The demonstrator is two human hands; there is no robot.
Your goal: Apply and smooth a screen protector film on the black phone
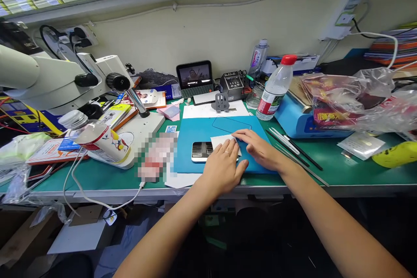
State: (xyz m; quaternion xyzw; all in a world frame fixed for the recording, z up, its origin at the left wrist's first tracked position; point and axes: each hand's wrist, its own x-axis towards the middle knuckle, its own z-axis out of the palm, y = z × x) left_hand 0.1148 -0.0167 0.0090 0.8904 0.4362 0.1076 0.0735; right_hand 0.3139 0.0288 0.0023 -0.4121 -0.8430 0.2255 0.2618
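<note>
A flat, phone-sized object [202, 151] with a pale rim and a dark, striped face lies on a blue mat [187, 132]. A white piece of paper [220, 140] covers its right part. My left hand [224, 163] rests flat on the paper, fingers stretched out and a ring on one of them. At the paper's upper right edge is my right hand [260, 150], its fingers extended and touching or nearly touching the paper. The right end of the phone-sized object is hidden under the paper and my hands. Above them, a dark rounded outline [232, 124] shows on the mat.
Left stand a microscope [42, 78] and a drink bottle [102, 141]. Behind the mat are a small screen [195, 74] and a grey holder [222, 102]. Right are a red-capped bottle [275, 91], thin tools [293, 145] and a blue device [293, 117] under plastic bags.
</note>
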